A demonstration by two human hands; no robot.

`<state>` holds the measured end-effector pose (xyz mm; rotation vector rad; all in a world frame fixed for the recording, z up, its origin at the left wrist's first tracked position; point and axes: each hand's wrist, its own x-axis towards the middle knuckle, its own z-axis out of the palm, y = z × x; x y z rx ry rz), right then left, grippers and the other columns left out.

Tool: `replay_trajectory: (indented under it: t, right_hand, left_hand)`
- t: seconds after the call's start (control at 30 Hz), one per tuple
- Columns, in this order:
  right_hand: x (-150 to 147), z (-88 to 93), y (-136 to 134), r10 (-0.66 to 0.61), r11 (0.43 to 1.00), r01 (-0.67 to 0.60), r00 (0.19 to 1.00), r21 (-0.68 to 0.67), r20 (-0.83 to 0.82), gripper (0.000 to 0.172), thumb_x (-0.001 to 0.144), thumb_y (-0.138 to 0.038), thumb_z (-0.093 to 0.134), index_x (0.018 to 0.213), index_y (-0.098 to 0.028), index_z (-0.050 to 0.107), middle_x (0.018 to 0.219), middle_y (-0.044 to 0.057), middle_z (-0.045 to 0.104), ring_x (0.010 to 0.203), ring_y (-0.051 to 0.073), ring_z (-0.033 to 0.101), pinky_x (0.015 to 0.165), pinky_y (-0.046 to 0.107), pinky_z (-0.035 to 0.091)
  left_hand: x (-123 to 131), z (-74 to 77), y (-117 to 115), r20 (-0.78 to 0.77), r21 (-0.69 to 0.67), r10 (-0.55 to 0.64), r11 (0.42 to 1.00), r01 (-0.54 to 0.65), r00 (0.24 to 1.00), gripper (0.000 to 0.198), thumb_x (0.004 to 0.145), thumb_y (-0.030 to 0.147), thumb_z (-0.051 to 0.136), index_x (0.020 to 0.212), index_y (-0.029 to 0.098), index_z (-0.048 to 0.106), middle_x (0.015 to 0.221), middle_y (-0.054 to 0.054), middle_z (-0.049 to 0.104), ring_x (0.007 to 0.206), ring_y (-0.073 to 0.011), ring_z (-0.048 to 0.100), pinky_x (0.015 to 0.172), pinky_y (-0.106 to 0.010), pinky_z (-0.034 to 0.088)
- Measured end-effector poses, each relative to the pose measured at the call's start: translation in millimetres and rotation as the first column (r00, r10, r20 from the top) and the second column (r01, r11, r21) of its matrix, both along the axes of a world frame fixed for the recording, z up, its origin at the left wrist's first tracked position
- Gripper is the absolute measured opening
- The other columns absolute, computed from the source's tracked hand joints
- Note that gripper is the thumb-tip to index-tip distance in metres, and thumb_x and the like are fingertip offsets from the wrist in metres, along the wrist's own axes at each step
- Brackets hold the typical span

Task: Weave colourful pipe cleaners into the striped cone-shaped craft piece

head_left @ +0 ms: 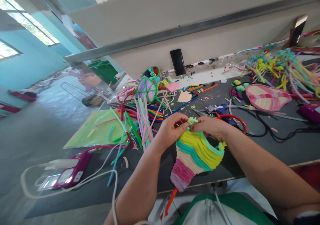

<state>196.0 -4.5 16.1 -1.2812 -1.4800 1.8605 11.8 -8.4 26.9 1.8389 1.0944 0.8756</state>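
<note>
Both my hands work at the top edge of a striped pipe-cleaner piece point(197, 151), banded in yellow, teal, cream, magenta and lilac, with an orange strip point(170, 201) hanging from its narrow lower end. My left hand point(172, 130) pinches its upper left corner beside a small pale green and yellow pipe-cleaner decoration point(192, 120). My right hand point(210, 126) is closed at the same corner, its fingertips partly hidden behind the piece. Just past my right hand lie orange-handled scissors point(241, 120) and a blue glue gun point(222, 111).
Loose pipe cleaners point(145, 121) and a green plastic packet point(90, 130) lie left. A purple power strip point(75, 170) with white cables sits at the table's left front. A phone point(177, 62) leans on the back panel. A pink oval piece point(268, 97) and black cords lie right.
</note>
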Motion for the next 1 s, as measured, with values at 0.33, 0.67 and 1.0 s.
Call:
replay_trajectory:
  t: [0.33, 0.67, 1.0]
  right_hand:
    - [-1.6, -2.3, -0.2, -0.011, 0.998, 0.011, 1.000, 0.067, 0.003, 0.012, 0.063, -0.025, 0.061, 0.056, -0.017, 0.055, 0.045, -0.007, 0.042, 0.041, 0.006, 0.037, 0.039, 0.020, 0.026]
    - [-3.8, 2.9, -3.3, 0.016, 1.000, -0.016, 1.000, 0.003, -0.015, 0.011, 0.066, -0.026, 0.061, 0.061, -0.017, 0.062, 0.054, -0.002, 0.056, 0.044, 0.008, 0.046, 0.040, 0.019, 0.028]
    - [-12.2, 2.6, -8.1, 0.025, 0.999, -0.024, 0.997, 0.028, -0.066, 0.016, 0.066, -0.023, 0.058, 0.054, -0.018, 0.048, 0.049, -0.006, 0.047, 0.043, 0.006, 0.040, 0.040, 0.019, 0.024]
  left_hand:
    - [-1.3, -6.9, 3.0, -0.063, -0.023, -0.007, 1.000, 0.006, 0.998, 0.015, 0.080, 0.031, 0.062, 0.085, 0.017, 0.062, 0.075, 0.000, 0.055, 0.067, -0.0118, 0.050, 0.059, -0.021, 0.038]
    - [-3.0, -17.0, 8.3, 0.126, -0.221, 0.226, 0.955, -0.195, 0.966, 0.022, 0.071, 0.034, 0.072, 0.074, 0.019, 0.057, 0.064, 0.004, 0.057, 0.056, -0.0101, 0.049, 0.052, -0.021, 0.035]
    - [12.5, -15.2, 6.2, 0.425, -0.540, 0.379, 0.835, -0.106, 0.822, 0.034, 0.054, 0.024, 0.080, 0.065, 0.017, 0.048, 0.052, 0.007, 0.053, 0.046, -0.0085, 0.048, 0.050, -0.022, 0.037]
